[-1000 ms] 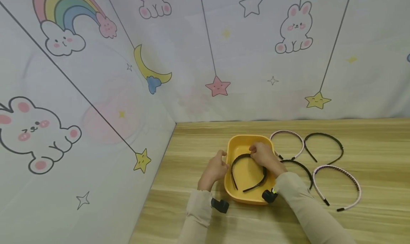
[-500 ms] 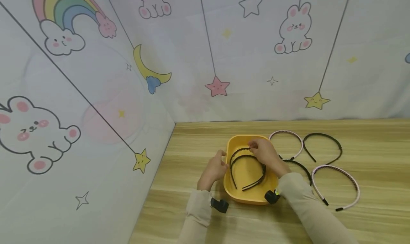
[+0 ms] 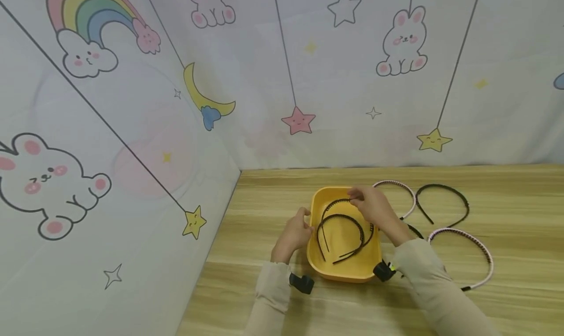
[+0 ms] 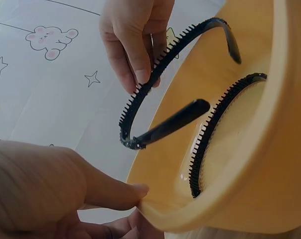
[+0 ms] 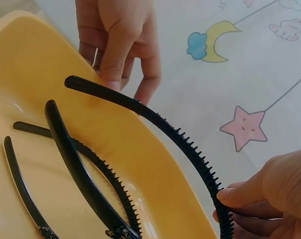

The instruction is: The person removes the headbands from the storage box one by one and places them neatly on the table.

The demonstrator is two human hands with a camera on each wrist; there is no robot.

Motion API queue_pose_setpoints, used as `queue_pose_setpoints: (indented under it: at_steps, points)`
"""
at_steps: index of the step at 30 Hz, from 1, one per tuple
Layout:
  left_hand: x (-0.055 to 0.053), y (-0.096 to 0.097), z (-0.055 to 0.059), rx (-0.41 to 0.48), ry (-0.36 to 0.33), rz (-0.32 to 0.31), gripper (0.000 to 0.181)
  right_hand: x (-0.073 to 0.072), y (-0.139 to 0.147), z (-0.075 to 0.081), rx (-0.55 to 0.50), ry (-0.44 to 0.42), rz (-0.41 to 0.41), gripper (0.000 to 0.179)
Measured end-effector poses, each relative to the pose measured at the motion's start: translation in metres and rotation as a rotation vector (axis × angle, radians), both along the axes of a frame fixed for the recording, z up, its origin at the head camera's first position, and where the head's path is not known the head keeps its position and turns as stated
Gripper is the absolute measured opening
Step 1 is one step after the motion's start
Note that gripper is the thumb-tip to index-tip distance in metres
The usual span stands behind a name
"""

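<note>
In the head view, my left hand [image 3: 296, 233] pinches the left rim of a yellow plastic basin [image 3: 343, 278] between thumb and fingers. My right hand [image 3: 373, 206] is over the basin's far right side and pinches a black toothed headband [image 5: 190, 149] at the top of its curve. This headband hangs tilted above the basin, its two ends pointing down toward the inside, as the left wrist view shows. Below it, a second black headband [image 4: 205, 139] lies on the basin floor with its teeth along the inner curve.
Right of the basin lie a pink headband [image 3: 398, 182], a black headband [image 3: 458, 191] and a second pink one [image 3: 478, 243]. Another black headband [image 3: 415, 231] is mostly hidden by the right arm. A printed cloth wall [image 3: 264, 145] borders the wooden table [image 3: 264, 189].
My right hand has shifted a little to the right, lifting one black headband away from the other, with which it overlapped before. My left hand stays on the rim.
</note>
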State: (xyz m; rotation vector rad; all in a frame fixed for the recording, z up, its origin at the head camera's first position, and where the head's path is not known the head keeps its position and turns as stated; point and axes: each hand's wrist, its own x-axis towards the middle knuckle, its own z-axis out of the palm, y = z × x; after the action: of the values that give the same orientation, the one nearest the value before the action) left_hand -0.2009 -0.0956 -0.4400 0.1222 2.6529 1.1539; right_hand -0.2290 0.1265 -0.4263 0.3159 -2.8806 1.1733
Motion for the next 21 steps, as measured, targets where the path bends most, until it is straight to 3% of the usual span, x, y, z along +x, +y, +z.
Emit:
queue_pose_setpoints:
  at_steps: [9, 21]
  points:
    - [0.0, 0.0, 0.0, -0.006, 0.005, -0.007, 0.04, 0.01, 0.012, 0.006, -0.013, 0.069, 0.005, 0.026]
    - [0.0, 0.001, 0.0, -0.001, 0.011, -0.014, 0.039, 0.025, 0.025, 0.013, 0.01, 0.082, 0.016, 0.025]
